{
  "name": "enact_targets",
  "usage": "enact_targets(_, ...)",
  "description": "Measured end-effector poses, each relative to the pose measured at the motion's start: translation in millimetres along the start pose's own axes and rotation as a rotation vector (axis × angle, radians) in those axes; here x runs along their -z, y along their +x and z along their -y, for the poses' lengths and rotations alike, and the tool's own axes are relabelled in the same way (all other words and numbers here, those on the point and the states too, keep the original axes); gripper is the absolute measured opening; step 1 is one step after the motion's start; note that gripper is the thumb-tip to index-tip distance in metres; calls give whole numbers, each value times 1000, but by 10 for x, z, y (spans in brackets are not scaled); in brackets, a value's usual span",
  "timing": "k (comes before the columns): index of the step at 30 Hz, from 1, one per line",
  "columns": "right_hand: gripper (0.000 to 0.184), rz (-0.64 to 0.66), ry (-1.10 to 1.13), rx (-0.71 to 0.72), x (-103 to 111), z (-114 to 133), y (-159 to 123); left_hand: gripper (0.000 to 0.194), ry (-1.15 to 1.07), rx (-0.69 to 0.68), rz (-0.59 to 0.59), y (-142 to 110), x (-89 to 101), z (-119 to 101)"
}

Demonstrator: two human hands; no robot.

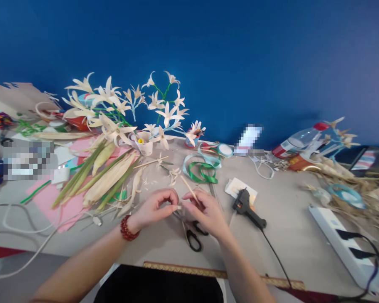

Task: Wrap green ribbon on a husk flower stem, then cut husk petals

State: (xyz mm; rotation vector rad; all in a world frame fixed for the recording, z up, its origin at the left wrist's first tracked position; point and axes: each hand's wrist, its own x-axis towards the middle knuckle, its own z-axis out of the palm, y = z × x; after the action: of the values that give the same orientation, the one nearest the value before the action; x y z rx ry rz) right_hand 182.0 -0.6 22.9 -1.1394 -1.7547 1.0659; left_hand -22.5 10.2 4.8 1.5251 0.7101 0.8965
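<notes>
My left hand (pixel 156 207), with a red bead bracelet on its wrist, is closed in a pinch on a small pale strip piece (pixel 177 207) held between both hands. My right hand (pixel 205 210) is closed too, gripping a thin wooden stick (pixel 189 189) that slants up to the left, and its fingertips meet the same small piece. Black-handled scissors (pixel 191 236) lie on the table just under my hands. A black glue gun (pixel 248 207) rests to the right of my right hand, its cord running toward me.
Dried husk flowers (pixel 113 109) and long husk leaves (pixel 107 176) fill the left back. Green and pale blue ribbons (pixel 202 168) lie behind my hands. A power strip (pixel 344 244) sits right, a bottle (pixel 298 141) and dry straw behind it. A ruler (pixel 189 269) lies at the near edge.
</notes>
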Motion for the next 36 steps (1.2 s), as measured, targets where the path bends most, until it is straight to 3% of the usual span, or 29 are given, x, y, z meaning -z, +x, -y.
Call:
enact_targets(3, 10, 94, -53, -12, -67, 16, -16, 14, 66, 25, 25, -8, 21, 9)
enact_targets(6, 14, 138, 83, -151, -105, -23, -31, 16, 39, 23, 3, -8, 19, 30)
enact_targets(12, 26, -50, 562, -368, -257, -79, -35, 10, 62, -144, -151, 0, -106, 104)
enact_targets(17, 29, -97, 636, -371, -359, -47, -39, 5, 177, -205, -282, -22, -174, 148)
enact_targets(22, 28, -30, 492, -331, -285, -62, -28, 5, 228, -183, -303, -43, -152, 144)
enact_targets(30, 37, 162, -198, -138, -195, -72, -66, 7, 444, -193, -237, -63, -84, 72)
enact_targets(36, 44, 156, -101, -117, -236, -98, -58, 9, 429, -226, -213, -42, -90, 60)
